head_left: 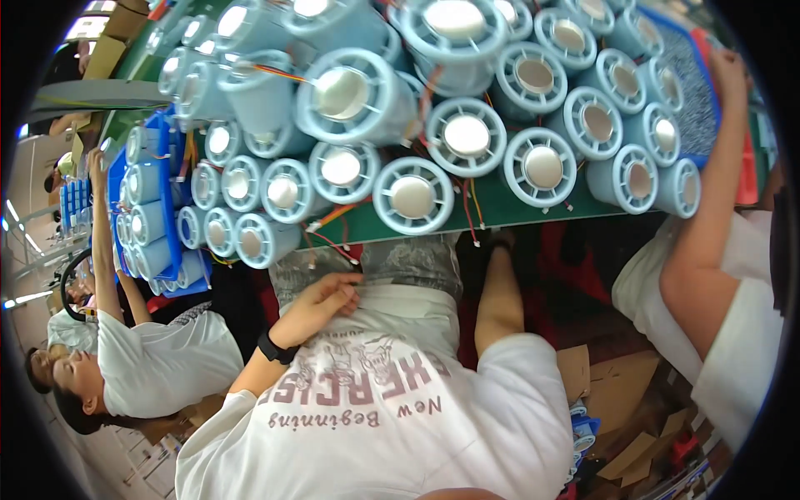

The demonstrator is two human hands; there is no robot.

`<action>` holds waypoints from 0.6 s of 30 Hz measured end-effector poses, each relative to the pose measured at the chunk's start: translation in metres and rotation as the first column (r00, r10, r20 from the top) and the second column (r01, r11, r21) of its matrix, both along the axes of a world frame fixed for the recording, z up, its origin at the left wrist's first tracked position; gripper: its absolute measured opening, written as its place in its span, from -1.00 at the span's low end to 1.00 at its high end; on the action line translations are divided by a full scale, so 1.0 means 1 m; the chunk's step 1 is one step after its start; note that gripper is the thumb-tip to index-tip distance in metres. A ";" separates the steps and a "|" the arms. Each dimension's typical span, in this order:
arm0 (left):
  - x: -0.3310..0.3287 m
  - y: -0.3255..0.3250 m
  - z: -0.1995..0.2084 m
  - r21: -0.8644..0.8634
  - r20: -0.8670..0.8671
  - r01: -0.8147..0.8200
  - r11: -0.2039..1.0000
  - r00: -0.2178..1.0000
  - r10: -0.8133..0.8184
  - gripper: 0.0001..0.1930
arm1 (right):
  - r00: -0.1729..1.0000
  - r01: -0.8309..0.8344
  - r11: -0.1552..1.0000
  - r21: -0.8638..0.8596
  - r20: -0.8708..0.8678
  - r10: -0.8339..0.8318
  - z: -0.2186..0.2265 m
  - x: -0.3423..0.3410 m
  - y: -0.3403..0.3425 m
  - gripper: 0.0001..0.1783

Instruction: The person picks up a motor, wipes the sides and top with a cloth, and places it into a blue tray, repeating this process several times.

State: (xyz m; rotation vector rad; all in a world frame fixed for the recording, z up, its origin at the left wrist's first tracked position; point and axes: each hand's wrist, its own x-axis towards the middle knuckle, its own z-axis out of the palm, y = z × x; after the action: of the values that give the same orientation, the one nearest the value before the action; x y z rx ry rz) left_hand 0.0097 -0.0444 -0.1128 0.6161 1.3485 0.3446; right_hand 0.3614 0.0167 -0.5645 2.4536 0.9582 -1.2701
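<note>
My left hand (321,304), with a black watch (277,347) at its wrist, rests against my white shirt (400,400) at the waist. Its fingers are curled inward, and whatever may be in them is hidden. My right forearm reaches toward the table edge, where my right hand (502,239) is in shadow and its fingers are hidden. Many light-blue round plastic housings (414,160) with spoked rims and silver discs stand on the green table (392,223) just beyond my hands. Thin coloured wires (335,242) with small white plugs hang over the edge near my left hand.
Stacked housings crowd a blue crate (172,225) on the left. A blue tray (698,92) lies at the far right, beside a co-worker's arm (708,217). Another person in white (167,358) reaches in from the left. Open cardboard boxes (621,392) stand low at the right.
</note>
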 end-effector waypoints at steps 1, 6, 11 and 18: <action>-0.002 0.002 0.003 0.017 0.003 0.063 0.998 0.998 -0.063 -0.57 | 0.998 -0.063 0.997 0.048 0.002 0.063 0.011 0.000 -0.002 -0.63; -0.018 0.004 0.020 0.163 0.086 0.152 0.975 0.982 -0.167 -0.58 | 0.840 -0.536 0.829 0.160 0.003 0.543 0.135 -0.014 0.020 -0.67; -0.041 0.005 0.037 0.314 0.183 0.173 0.933 0.954 -0.239 -0.59 | 0.908 -0.282 0.896 0.343 -0.208 0.365 0.291 -0.037 -0.024 -0.57; -0.062 0.004 0.051 0.451 0.262 0.216 0.866 0.895 -0.360 -0.59 | 0.526 -0.295 0.620 0.727 -0.418 0.741 0.623 -0.098 -0.038 -0.69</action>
State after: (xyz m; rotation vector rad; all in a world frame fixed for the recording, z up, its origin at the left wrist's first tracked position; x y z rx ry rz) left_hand -0.0526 -0.0408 -0.0616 1.0526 0.8317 0.4676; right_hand 0.2635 -0.0216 0.0581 1.5756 2.4323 -1.8442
